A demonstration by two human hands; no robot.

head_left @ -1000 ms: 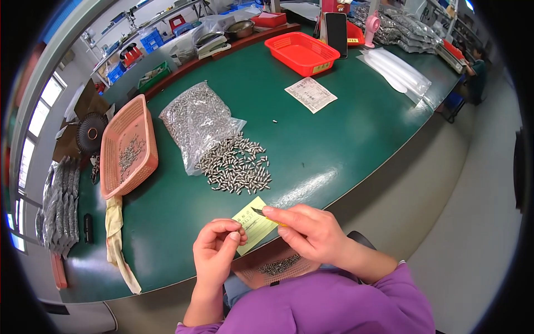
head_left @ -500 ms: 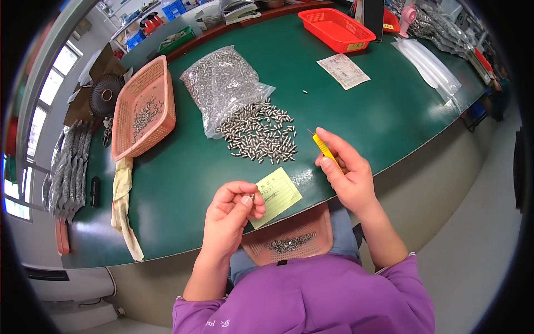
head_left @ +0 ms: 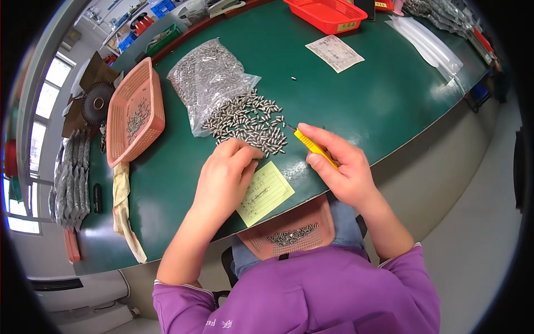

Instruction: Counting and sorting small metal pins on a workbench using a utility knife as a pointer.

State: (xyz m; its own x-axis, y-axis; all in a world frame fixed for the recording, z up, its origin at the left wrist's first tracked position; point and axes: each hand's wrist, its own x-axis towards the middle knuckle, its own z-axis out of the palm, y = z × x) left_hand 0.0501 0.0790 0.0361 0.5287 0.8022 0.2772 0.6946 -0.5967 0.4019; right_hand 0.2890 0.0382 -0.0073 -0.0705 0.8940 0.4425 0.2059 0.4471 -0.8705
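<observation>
My left hand (head_left: 228, 173) reaches palm down to the near edge of a pile of small silvery pointed metal parts (head_left: 245, 119). Its fingers are bent together; their tips and anything between them are hidden. In my right hand (head_left: 344, 168) is a yellow-handled tool (head_left: 314, 147) with a thin dark tip, held between thumb and fingers. That tip points toward the pile's right side. A clear plastic bag (head_left: 208, 78) full of the same parts lies behind the pile. Under my left hand's thumb side, a yellow-green paper slip (head_left: 268, 192) lies on the green table (head_left: 350, 106).
On my lap rests a pink basket (head_left: 318, 214) with more metal parts. Another pink basket (head_left: 150, 131) stands at the left, beside a beige cloth (head_left: 121, 203) and filled bags (head_left: 72, 178). Farther back are a red tray (head_left: 325, 23), a printed paper (head_left: 335, 53) and clear plastic sleeves (head_left: 425, 47).
My left hand has moved forward from above the slip to the pile and turned palm down; the small metal part seen in it no longer shows. My right hand still holds the yellow tool.
</observation>
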